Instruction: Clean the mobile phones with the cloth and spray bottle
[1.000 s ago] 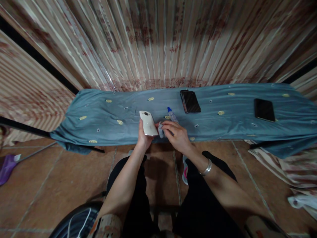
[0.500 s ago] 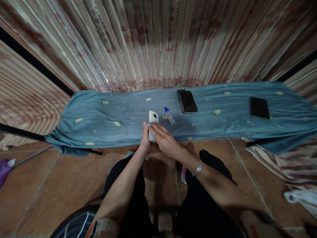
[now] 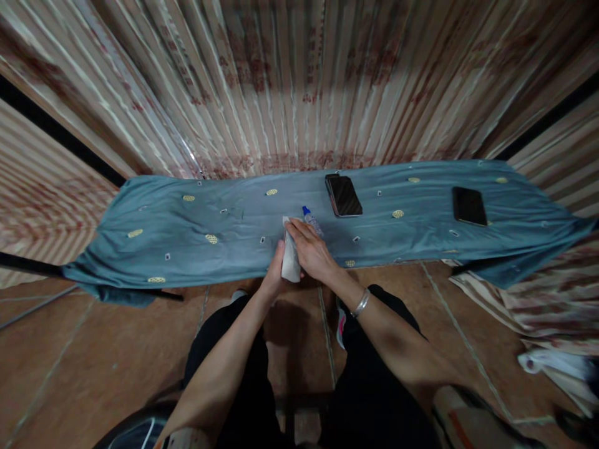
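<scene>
A white phone (image 3: 291, 263) is tilted on its edge over the front edge of the cloth-covered table. My left hand (image 3: 274, 269) is closed around its lower left side, with the thumb along the edge. My right hand (image 3: 312, 251) lies against the phone's upper right part, fingers together and pointing up and left; whether it presses a wipe there cannot be made out. Just beyond my right fingers lies a small clear bottle (image 3: 312, 220) with a blue cap, partly hidden by that hand.
Stacked dark phones (image 3: 345, 196) lie right of the bottle, and another dark phone (image 3: 469, 206) lies farther right. The blue patterned cloth (image 3: 243, 249) covers the narrow table. Striped curtains (image 3: 281, 93) hang behind. Black table legs or bars show at both sides.
The phone has turned onto its edge, and its camera side no longer shows. My right hand has slid up along it, now covering part of the bottle. The whole view has shifted slightly.
</scene>
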A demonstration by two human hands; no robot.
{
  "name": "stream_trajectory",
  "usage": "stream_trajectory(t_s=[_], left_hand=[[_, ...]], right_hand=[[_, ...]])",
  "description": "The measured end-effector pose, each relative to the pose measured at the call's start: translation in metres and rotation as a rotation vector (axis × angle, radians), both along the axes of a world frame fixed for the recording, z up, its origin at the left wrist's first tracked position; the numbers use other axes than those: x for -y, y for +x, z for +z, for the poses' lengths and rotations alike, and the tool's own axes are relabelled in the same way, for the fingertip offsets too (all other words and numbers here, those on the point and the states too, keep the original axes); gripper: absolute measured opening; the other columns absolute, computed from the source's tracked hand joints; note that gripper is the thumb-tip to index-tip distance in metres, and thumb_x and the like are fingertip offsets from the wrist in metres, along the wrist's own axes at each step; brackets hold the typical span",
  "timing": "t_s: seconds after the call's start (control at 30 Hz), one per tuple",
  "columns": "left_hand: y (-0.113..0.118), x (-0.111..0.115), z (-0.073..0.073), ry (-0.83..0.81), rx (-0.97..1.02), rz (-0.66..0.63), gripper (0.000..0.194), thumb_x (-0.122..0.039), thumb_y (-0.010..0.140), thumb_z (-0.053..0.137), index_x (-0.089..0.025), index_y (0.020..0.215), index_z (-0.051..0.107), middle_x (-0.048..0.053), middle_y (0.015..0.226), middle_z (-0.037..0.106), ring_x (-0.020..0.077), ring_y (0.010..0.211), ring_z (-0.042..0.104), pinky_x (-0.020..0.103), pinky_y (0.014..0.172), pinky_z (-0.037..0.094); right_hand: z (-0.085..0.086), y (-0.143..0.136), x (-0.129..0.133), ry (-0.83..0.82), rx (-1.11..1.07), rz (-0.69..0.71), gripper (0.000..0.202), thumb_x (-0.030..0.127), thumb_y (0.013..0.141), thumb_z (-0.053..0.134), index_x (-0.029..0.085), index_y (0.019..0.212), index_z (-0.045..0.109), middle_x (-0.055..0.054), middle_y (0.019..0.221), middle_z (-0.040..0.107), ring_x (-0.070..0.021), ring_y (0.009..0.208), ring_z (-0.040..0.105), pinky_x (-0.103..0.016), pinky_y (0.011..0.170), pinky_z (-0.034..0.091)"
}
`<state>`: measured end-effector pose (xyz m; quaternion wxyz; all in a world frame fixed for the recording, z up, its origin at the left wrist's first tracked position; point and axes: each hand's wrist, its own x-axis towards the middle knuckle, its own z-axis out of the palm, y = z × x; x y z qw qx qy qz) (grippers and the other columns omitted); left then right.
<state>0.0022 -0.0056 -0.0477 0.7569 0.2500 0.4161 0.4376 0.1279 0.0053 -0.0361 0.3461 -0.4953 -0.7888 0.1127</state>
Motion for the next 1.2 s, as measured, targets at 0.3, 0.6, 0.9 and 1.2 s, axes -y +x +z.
stream_trajectory(t_s=[0.3,0.6,0.9,1.2], left_hand=[[-0.004,0.000,0.006,0.005,-0.141,-0.065,0.044,-0.050,0.095,0.045,-0.015,0.102,0.069,0.005,0.063,0.068,0.0176,0.051,0.061,0.028,0.043,0.051],[-0.006,-0.002,0.007,0.074,-0.096,-0.114,0.052,-0.054,0.094,0.042,-0.011,0.112,0.065,0.009,0.075,0.075,0.0214,0.067,0.071,0.026,0.045,0.053],[-0.004,-0.005,0.001,0.014,-0.056,0.025,0.043,-0.049,0.091,0.054,-0.014,0.112,0.068,0.009,0.083,0.076,0.0229,0.078,0.074,0.028,0.059,0.060],[0.000,-0.007,0.004,-0.010,-0.066,0.132,0.043,-0.045,0.095,0.049,-0.013,0.118,0.065,0.007,0.083,0.075,0.0221,0.082,0.073,0.033,0.075,0.061]], right_hand=[[-0.002,0.010,-0.012,0.011,-0.073,-0.053,0.052,0.012,0.095,0.032,0.005,0.143,0.050,-0.018,0.145,0.055,-0.0242,0.138,0.049,-0.045,0.120,0.035],[-0.008,0.010,-0.016,-0.156,-0.220,-0.164,0.049,0.015,0.094,0.040,0.014,0.140,0.055,-0.014,0.142,0.060,-0.0223,0.133,0.056,-0.041,0.114,0.042],[-0.016,0.004,-0.018,-0.244,-0.240,-0.257,0.043,0.018,0.093,0.047,0.017,0.133,0.062,-0.013,0.130,0.069,-0.0258,0.122,0.064,-0.045,0.109,0.047],[-0.011,-0.006,-0.009,-0.319,-0.258,-0.220,0.044,0.019,0.092,0.047,0.017,0.133,0.063,-0.011,0.121,0.073,-0.0255,0.109,0.070,-0.043,0.103,0.052]])
